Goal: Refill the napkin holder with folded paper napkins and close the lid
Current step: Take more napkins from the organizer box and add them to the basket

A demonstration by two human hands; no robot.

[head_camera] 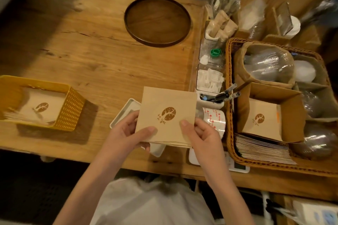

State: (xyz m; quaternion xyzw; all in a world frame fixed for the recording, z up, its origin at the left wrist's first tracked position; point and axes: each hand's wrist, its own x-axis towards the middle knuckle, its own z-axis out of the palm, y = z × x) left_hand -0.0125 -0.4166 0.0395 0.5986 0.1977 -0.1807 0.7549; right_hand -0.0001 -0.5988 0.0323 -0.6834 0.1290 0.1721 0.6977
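left hand pinching napkin stack at lower-left corner, thumb on top, fingers curling under, right hand pinching lower-right corner likewise, stack hovering over near edge of table, yellow holder sitting well left, holding more napkins, wicker basket sitting just right

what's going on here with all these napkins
A person grips a stack of brown napkins with the left hand and right hand, thumbs on top, just above the wooden table. A yellow basket to the left already has printed napkins inside. More sit in a cardboard box inside the wicker basket on the right.
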